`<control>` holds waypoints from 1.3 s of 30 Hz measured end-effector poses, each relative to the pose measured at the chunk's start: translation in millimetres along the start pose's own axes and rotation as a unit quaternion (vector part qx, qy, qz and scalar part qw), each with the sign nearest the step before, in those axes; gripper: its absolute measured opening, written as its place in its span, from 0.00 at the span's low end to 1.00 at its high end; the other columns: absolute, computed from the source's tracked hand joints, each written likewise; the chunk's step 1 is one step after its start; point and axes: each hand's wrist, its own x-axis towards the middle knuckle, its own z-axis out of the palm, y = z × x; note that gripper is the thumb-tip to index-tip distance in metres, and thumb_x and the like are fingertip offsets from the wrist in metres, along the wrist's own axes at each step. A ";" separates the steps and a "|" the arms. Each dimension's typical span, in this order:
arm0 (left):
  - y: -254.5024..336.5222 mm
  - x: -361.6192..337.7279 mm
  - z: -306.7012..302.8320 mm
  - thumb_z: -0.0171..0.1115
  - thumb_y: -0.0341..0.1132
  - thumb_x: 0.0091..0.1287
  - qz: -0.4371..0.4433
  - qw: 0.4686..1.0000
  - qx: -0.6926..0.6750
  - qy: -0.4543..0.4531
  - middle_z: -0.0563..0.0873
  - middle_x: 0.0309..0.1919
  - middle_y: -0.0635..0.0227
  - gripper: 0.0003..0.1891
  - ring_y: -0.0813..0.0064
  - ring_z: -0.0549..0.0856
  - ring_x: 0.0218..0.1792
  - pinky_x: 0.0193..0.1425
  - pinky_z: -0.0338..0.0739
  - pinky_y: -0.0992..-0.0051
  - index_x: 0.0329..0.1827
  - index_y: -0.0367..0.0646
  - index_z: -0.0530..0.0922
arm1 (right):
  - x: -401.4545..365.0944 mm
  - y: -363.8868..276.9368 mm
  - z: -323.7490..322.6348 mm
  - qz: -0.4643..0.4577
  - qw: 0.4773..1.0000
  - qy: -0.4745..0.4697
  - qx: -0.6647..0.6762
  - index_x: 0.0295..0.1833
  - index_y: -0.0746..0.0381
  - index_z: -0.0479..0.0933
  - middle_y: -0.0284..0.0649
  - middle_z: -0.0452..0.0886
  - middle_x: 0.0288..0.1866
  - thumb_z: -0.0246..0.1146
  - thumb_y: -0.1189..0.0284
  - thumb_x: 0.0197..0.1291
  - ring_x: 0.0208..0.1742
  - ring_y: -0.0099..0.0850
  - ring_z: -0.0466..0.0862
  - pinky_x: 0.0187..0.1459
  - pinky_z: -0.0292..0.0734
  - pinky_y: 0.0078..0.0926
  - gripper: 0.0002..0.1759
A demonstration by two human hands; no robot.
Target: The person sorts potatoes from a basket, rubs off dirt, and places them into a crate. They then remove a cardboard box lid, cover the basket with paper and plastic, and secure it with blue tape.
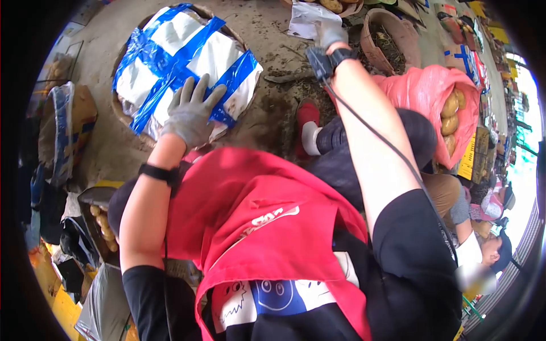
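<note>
My left hand [193,112], in a grey glove, lies with its fingers spread on a round basket's cover of white sheet and blue tape [170,59]. At the top, my right hand [331,35], also gloved, reaches out to a white sheet [304,20] beside a container of potatoes [331,5]. Its fingers are blurred and partly hidden, so their hold on the sheet is unclear.
A reddish tub [376,48] with dry debris stands right of my right hand. Beside my leg lies a pink sack [406,91] with potatoes showing. A crate of potatoes [102,227] is at the left. Another person [469,244] is at the lower right.
</note>
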 end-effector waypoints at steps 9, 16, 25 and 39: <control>-15.3 35.2 7.8 0.69 0.35 0.55 0.104 0.984 -0.124 0.075 0.69 0.77 0.54 0.18 0.46 0.67 0.77 0.81 0.59 0.49 0.50 0.62 0.87 | -63.0 -14.7 145.7 0.092 0.985 -0.141 -0.046 0.61 0.54 0.82 0.52 0.82 0.64 0.63 0.66 0.62 0.66 0.50 0.82 0.62 0.78 0.48 0.21; -15.8 47.7 12.8 0.67 0.38 0.61 0.141 0.975 -0.117 0.123 0.73 0.72 0.46 0.05 0.46 0.73 0.73 0.76 0.67 0.51 0.37 0.55 0.87 | -54.8 -39.9 177.1 -0.058 0.971 -0.216 -0.091 0.65 0.57 0.79 0.56 0.83 0.61 0.61 0.70 0.64 0.64 0.55 0.82 0.64 0.76 0.49 0.23; -1.9 27.4 29.4 0.60 0.37 0.68 0.129 0.979 -0.001 0.160 0.77 0.70 0.57 0.11 0.53 0.80 0.66 0.66 0.79 0.56 0.51 0.51 0.83 | -44.3 -70.3 38.5 -0.029 0.994 0.016 0.101 0.58 0.59 0.79 0.53 0.88 0.41 0.54 0.55 0.71 0.47 0.53 0.87 0.52 0.80 0.46 0.22; 16.2 11.9 -17.4 0.63 0.35 0.68 0.036 0.999 0.002 -0.017 0.81 0.57 0.62 0.16 0.56 0.84 0.59 0.55 0.84 0.58 0.59 0.57 0.83 | -193.8 -175.8 -61.1 -0.132 0.988 -0.077 -0.003 0.53 0.61 0.82 0.56 0.88 0.49 0.57 0.64 0.66 0.53 0.55 0.87 0.53 0.82 0.50 0.17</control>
